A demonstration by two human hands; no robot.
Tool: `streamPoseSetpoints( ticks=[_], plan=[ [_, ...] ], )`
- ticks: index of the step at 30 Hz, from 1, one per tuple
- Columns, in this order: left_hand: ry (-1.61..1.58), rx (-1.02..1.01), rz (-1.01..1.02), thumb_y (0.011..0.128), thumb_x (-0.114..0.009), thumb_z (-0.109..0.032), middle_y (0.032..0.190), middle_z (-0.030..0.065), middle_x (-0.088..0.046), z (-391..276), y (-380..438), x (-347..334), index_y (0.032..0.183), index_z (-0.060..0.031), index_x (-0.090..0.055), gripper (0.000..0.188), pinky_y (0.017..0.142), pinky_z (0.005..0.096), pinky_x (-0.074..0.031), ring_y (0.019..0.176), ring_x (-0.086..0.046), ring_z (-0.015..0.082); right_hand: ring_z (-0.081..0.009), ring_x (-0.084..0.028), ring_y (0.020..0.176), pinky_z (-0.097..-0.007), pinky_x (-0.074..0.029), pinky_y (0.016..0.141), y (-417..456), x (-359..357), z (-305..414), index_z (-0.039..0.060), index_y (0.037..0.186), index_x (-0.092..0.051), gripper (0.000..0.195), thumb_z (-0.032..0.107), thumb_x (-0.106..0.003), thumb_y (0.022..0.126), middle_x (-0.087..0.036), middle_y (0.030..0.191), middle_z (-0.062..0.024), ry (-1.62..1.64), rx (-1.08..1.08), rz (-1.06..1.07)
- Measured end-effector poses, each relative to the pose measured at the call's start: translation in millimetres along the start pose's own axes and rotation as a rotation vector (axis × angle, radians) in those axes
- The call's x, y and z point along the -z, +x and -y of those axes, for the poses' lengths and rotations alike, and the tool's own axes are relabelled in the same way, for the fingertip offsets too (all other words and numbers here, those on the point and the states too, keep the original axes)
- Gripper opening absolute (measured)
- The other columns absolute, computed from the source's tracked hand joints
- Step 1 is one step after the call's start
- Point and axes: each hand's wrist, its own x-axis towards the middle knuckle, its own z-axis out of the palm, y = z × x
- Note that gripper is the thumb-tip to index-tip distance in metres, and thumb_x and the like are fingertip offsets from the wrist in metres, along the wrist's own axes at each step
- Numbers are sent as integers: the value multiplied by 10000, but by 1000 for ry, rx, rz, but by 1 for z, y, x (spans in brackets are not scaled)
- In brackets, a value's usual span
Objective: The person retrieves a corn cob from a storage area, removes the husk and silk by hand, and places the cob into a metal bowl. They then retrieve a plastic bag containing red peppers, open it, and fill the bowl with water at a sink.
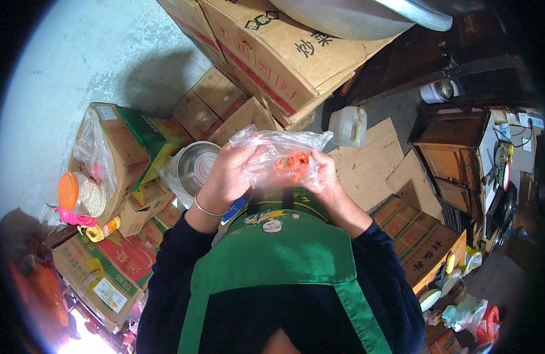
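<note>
Between my two hands, in front of a green apron (pixel 276 256), is a clear plastic bag (pixel 265 161). Inside it shows a small red and orange packet (pixel 293 161), too crumpled to make out further. My left hand (pixel 230 170) grips the bag's left side, a pale bangle at the wrist. On the other side, my right hand (pixel 326 173) pinches the bag's right edge by thumb and fingers. A steel basin (pixel 195 166) stands just beyond my left hand, partly hidden by it.
Stacked cardboard boxes (pixel 263 66) rise ahead, with a large metal bowl (pixel 352 20) on top. A translucent plastic jug (pixel 348 126) stands beside flattened cardboard (pixel 365 161). At left, an orange-lidded jar (pixel 89 194) sits near more boxes; a wooden cabinet (pixel 447 166) is at right.
</note>
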Motion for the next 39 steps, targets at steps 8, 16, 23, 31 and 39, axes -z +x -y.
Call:
streamPoseSetpoints(
  ticks=[8,16,23,31,39],
  plan=[
    [124,-39,-91,891,-482,-85,1033,85,-575,-7,3,-3,1107,-25,-515,226,796,357,-500,936,-574,194,-367,-488,1143,-509,-351,1018,-1,3,-3,-20,1275,-415,655,243,-675,734,-497,1247,-217,-21,20,-50],
    [847,-222,-16,770,-706,-77,1059,68,-573,-9,-5,8,1142,5,-485,440,857,259,-431,971,-539,111,-376,-444,1192,-515,-323,1039,1,4,3,-38,1294,-384,701,246,-639,706,-464,1287,-218,42,151,58],
    [129,18,54,823,-602,-18,1129,90,-557,19,-9,-2,1228,-15,-426,441,910,330,-458,1018,-572,195,-374,-455,1183,-518,-337,1025,1,-9,0,-17,1278,-414,665,272,-641,724,-477,1278,-210,88,125,89],
    [192,-131,-15,802,-566,39,1050,92,-582,31,-5,24,1191,-31,-446,414,833,353,-501,937,-601,196,-364,-488,1147,-510,-365,1006,-3,5,12,6,1272,-438,609,214,-637,735,-522,1230,-202,-65,223,-66],
    [268,-152,-54,810,-584,50,1040,81,-583,31,-4,14,1174,-10,-466,387,808,315,-510,906,-601,161,-360,-509,1126,-501,-396,984,-5,6,10,-19,1257,-444,593,192,-633,736,-525,1220,-211,-51,189,-33]
  ],
)
